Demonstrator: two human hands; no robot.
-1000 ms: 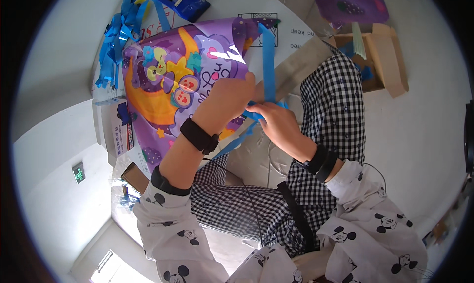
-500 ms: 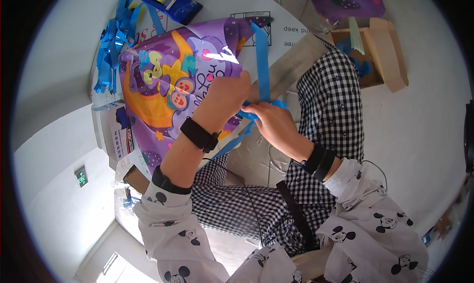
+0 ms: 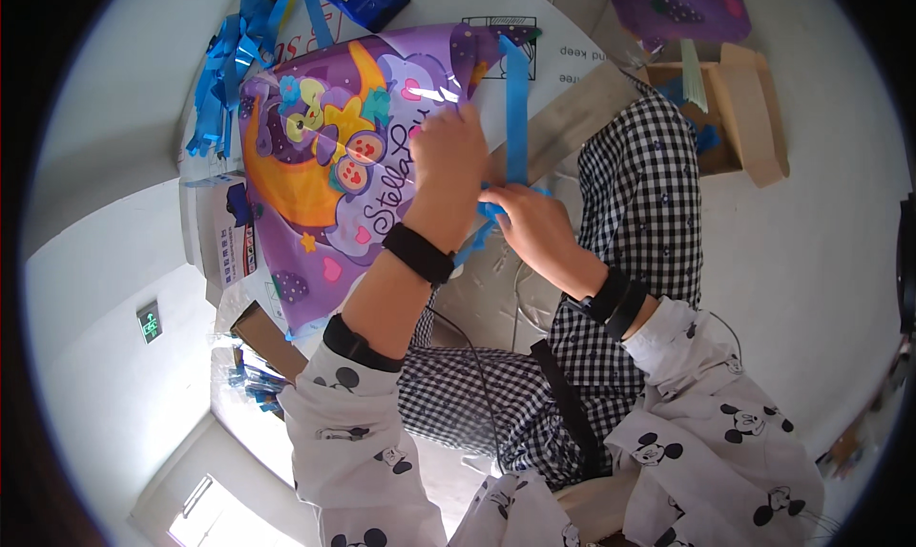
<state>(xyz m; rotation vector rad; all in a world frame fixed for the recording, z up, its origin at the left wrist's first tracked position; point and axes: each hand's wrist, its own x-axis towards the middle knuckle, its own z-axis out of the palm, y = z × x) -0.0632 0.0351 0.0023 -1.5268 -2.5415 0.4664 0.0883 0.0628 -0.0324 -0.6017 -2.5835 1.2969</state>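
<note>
A shiny purple sheet [image 3: 315,246], printed with a cartoon bear, a moon and stars, lies over the table edge. My left hand [image 3: 447,160] is closed at the sheet's right border; its fingers curl out of sight, so what they grip is hidden. Just right of it, my right hand [image 3: 539,232] pinches a blue ribbon [image 3: 516,117] between thumb and fingers. One length of that ribbon runs up over the table from the pinch, and a shorter bunched part hangs below it.
A tangle of blue ribbons [image 3: 219,94] hangs at the table's far left, beside a blue tape dispenser [image 3: 367,1]. An open cardboard box [image 3: 749,117] with blue pieces stands at the right. Another purple printed sheet [image 3: 677,8] is at the top. My checked lap lies below.
My left hand has moved slightly up, turning at the wrist, and uncovers more of the print. My right hand keeps its pinch on the ribbon and has barely moved.
</note>
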